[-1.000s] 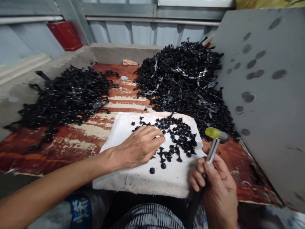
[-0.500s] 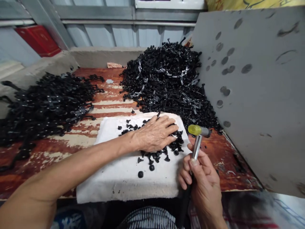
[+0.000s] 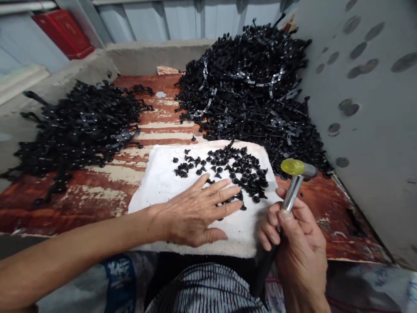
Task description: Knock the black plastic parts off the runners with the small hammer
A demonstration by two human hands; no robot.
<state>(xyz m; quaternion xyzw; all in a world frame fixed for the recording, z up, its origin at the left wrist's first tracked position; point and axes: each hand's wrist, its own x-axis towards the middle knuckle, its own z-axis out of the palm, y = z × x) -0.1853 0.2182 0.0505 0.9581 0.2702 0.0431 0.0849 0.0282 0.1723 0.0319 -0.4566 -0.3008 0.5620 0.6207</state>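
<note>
Piles of black plastic strips: one (image 3: 78,124) on the left of the red, worn counter (image 3: 97,195), a larger one (image 3: 250,82) at the back right against the grey board (image 3: 368,130). Between them lies a white pad (image 3: 156,182) carrying loose black studs (image 3: 228,167).

Left hand (image 3: 195,213): flat on the pad, palm down, fingers (image 3: 224,193) spread apart and extended, tips touching the nearest studs. Nothing gripped.

Right hand (image 3: 296,243): fingers closed around the metal handle of a small hammer (image 3: 293,182), thumb along the shaft. Yellow head hangs just beside the pad's right edge, above the counter, near the studs.

Judgement on technique: the flat hand suits spreading studs into a single layer; separating one well clear of the cluster before any blow would protect the fingertips. Hammer grip is close to the head, which favours short, controlled taps over force.

Writing: white characters on blue material (image 3: 115,278) below the counter edge, not legible. Red box (image 3: 65,32) upper left, no readable label.
</note>
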